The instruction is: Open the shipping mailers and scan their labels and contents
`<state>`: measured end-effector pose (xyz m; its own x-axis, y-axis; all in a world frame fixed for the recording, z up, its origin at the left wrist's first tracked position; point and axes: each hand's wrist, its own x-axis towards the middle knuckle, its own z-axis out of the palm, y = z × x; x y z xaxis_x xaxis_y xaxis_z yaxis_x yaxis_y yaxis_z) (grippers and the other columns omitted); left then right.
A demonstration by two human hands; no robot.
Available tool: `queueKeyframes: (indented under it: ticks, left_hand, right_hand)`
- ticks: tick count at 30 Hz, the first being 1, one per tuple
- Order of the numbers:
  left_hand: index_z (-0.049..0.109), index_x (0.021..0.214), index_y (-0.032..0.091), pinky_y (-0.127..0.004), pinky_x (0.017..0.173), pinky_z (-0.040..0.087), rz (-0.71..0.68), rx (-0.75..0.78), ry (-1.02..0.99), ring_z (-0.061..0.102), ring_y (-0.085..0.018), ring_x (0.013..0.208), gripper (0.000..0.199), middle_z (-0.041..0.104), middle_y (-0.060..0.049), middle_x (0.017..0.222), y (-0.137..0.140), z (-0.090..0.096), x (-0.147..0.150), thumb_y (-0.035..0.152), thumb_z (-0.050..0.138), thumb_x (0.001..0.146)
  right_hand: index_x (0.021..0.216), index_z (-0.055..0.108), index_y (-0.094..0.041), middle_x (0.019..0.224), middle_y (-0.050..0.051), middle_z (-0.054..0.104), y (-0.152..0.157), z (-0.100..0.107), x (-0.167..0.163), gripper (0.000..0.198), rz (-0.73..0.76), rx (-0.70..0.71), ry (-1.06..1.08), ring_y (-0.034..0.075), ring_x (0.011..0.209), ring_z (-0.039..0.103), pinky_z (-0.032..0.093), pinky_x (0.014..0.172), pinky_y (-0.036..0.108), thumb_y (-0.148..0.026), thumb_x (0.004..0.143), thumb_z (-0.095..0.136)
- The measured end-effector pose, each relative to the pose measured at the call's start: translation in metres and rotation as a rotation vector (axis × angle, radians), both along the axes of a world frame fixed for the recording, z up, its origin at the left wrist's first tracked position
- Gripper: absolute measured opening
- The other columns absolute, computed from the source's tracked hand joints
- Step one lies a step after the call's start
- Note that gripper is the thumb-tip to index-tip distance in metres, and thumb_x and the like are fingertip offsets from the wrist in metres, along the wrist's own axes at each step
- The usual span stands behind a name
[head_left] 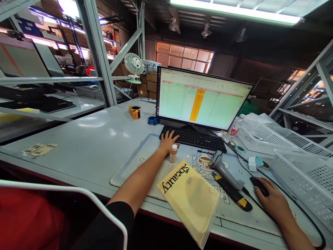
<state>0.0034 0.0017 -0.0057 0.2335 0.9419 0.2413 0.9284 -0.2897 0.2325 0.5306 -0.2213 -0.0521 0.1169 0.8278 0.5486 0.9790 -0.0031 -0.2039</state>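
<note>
Now, mind the bottle (173,154) by your left hand (168,141)

That hand rests on the keyboard (200,140), fingers spread and gripping nothing. Your right hand (273,200) holds the mouse (260,186) on the mat (131,168), fingers bent over it. Swinging the left sideways could tip the bottle, which is capped and shows brownish contents. The pouch (189,205) overhangs the edge of the counter (96,139), so a careless brush could drop it; what it and the baskets (293,173) hold, I can't tell.

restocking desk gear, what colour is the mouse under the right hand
Black. The mouse shows best in the head view, the only one here.
</note>
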Motion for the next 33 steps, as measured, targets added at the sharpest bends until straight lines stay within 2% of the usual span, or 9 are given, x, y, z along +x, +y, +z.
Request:
queueKeyframes:
  ticks: [3, 7, 18, 23, 26, 29, 31, 33]
  left_hand:
    - [0.050, 0.158, 0.037, -0.070, 0.127, 0.015, 0.002, -0.007, 0.001, 0.012, -0.044, 0.162, 0.063, 0.018, -0.005, 0.178, 0.003, -0.002, 0.000, 0.062, 0.051, 0.101]
    - [0.049, 0.159, 0.035, -0.068, 0.128, 0.010, 0.004, 0.003, -0.005, 0.010, -0.043, 0.162, 0.065, 0.019, -0.005, 0.178, 0.002, -0.002, 0.000, 0.063, 0.050, 0.101]
    - [0.046, 0.162, 0.031, -0.064, 0.130, 0.010, -0.026, 0.020, -0.021, 0.010, -0.040, 0.163, 0.065, 0.022, -0.007, 0.177, -0.003, 0.000, -0.002, 0.059, 0.048, 0.103]
    - [0.051, 0.159, 0.029, -0.064, 0.130, 0.012, -0.023, 0.039, -0.058, 0.015, -0.040, 0.163, 0.063, 0.027, -0.008, 0.175, -0.009, 0.002, 0.000, 0.055, 0.054, 0.102]
    - [0.058, 0.153, 0.030, -0.062, 0.131, 0.016, -0.020, 0.069, -0.110, 0.021, -0.039, 0.161, 0.058, 0.035, -0.007, 0.172, -0.013, 0.002, 0.001, 0.052, 0.061, 0.099]
    - [0.067, 0.140, 0.027, -0.056, 0.130, 0.025, 0.045, 0.129, -0.203, 0.034, -0.036, 0.156, 0.046, 0.047, -0.007, 0.164, -0.013, 0.018, -0.002, 0.043, 0.065, 0.098]
    - [0.068, 0.134, 0.017, -0.054, 0.124, 0.036, 0.154, 0.177, -0.274, 0.048, -0.034, 0.145, 0.038, 0.058, -0.015, 0.152, -0.014, 0.043, -0.008, 0.034, 0.051, 0.105]
    - [0.066, 0.129, 0.008, -0.051, 0.113, 0.047, 0.263, 0.255, -0.396, 0.061, -0.030, 0.126, 0.044, 0.068, -0.021, 0.133, -0.027, 0.077, -0.016, 0.026, 0.030, 0.109]
  right_hand:
    - [0.131, 0.069, -0.025, 0.137, 0.011, 0.065, 0.003, -0.003, 0.002, 0.055, 0.022, 0.011, -0.018, 0.034, 0.115, 0.070, 0.056, 0.101, 0.048, -0.062, 0.097, 0.047]
    - [0.131, 0.069, -0.025, 0.136, 0.011, 0.065, 0.006, -0.006, 0.005, 0.054, 0.040, 0.025, -0.026, 0.033, 0.116, 0.069, 0.056, 0.104, 0.048, -0.062, 0.098, 0.047]
    - [0.130, 0.071, -0.027, 0.138, 0.010, 0.065, 0.006, -0.005, 0.005, 0.057, 0.024, 0.009, 0.012, 0.035, 0.117, 0.069, 0.061, 0.088, 0.048, -0.067, 0.097, 0.046]
    - [0.132, 0.068, -0.025, 0.137, 0.010, 0.065, 0.007, -0.005, 0.003, 0.055, 0.050, 0.025, 0.007, 0.034, 0.118, 0.069, 0.059, 0.097, 0.048, -0.063, 0.097, 0.048]
    - [0.135, 0.063, -0.023, 0.134, 0.011, 0.066, 0.008, -0.005, 0.001, 0.054, 0.064, 0.046, -0.013, 0.033, 0.119, 0.068, 0.056, 0.104, 0.048, -0.059, 0.098, 0.048]
    - [0.134, 0.062, -0.021, 0.134, 0.013, 0.066, 0.007, -0.002, -0.002, 0.053, 0.046, 0.051, -0.015, 0.032, 0.120, 0.067, 0.054, 0.106, 0.048, -0.057, 0.098, 0.048]
    - [0.132, 0.063, -0.021, 0.134, 0.013, 0.066, 0.006, 0.001, -0.006, 0.050, 0.035, 0.039, -0.004, 0.032, 0.121, 0.067, 0.053, 0.107, 0.048, -0.054, 0.097, 0.048]
    - [0.130, 0.063, -0.020, 0.133, 0.014, 0.066, 0.005, 0.004, -0.010, 0.048, 0.028, 0.020, 0.010, 0.032, 0.122, 0.066, 0.052, 0.108, 0.048, -0.051, 0.097, 0.047]
